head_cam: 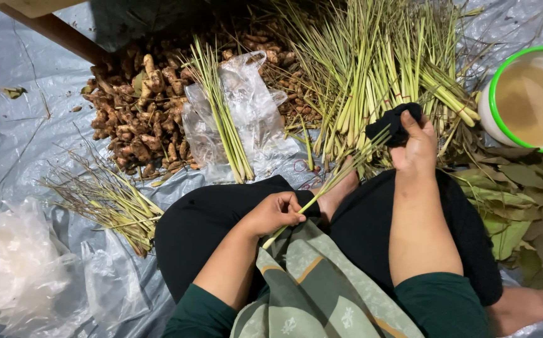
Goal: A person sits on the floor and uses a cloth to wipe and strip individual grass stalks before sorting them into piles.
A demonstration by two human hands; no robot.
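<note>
- Head view: you sit cross-legged on a grey tarp (15,69), looking down at your lap.
- Your left hand (276,213) is curled shut, pinching the pale base of a lemongrass stalk (340,172) over your left knee; the stalk slants up and to the right, its green tip reaching the cloth.
- Your right hand (417,147) is closed round a black cloth (392,123), fingers pressed together, held at the stalk's upper end just above your right knee.
- Right behind that hand lies a big lemongrass pile (378,62), bases toward you.
- A smaller bundle (221,112) rests on a clear plastic bag (253,106), beside a heap of brown roots (140,119).
- A trimmed bundle (112,200) lies on the tarp left of your knee, near crumpled plastic (8,263).
- A green-rimmed bucket (494,119) of cloudy water stands at upper right, with dry leaves (522,206) below it.
- A patterned green scarf (312,281) hangs over your lap.
</note>
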